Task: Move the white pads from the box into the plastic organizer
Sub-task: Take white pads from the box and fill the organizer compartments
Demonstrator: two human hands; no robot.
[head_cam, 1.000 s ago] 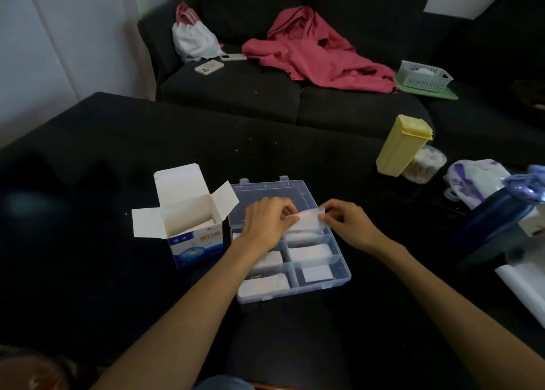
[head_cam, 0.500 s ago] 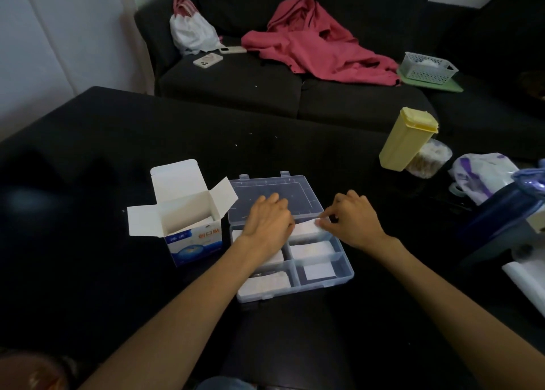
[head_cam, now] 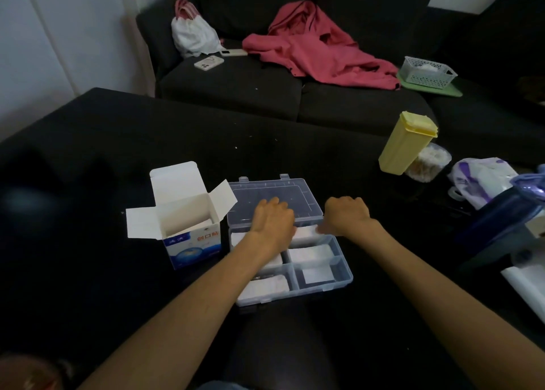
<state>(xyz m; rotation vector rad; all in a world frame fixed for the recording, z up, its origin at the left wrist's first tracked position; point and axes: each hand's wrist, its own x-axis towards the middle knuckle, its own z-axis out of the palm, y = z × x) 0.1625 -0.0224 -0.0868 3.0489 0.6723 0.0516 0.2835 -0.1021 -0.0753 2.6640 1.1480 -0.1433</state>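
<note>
On the black table [head_cam: 88, 271] lies a clear plastic organizer [head_cam: 324, 283] with its lid [head_cam: 274, 192] folded open at 12 o'clock. Of its compartments, five show flat white pads [head_cam: 311, 254]; the left forearm hides part of the left column. The left hand [head_cam: 272, 221] lies palm down over the far row, fingers straight and close together, pressing on a pad. At 3 o'clock of it the right hand [head_cam: 346, 215] has curled fingers at the edge of the far right pad [head_cam: 306, 232]; whether they pinch it cannot be told. At 9 o'clock stands one open white-and-blue cardboard box [head_cam: 191, 245], pads showing inside. At 2 o'clock stand one yellow plastic container [head_cam: 404, 147] and one clear round tub [head_cam: 427, 162]. Farther, the dark sofa [head_cam: 236, 88] bears one red garment [head_cam: 318, 53], one white bag [head_cam: 193, 35], two phones [head_cam: 208, 63] and one white mesh basket [head_cam: 427, 72].
</note>
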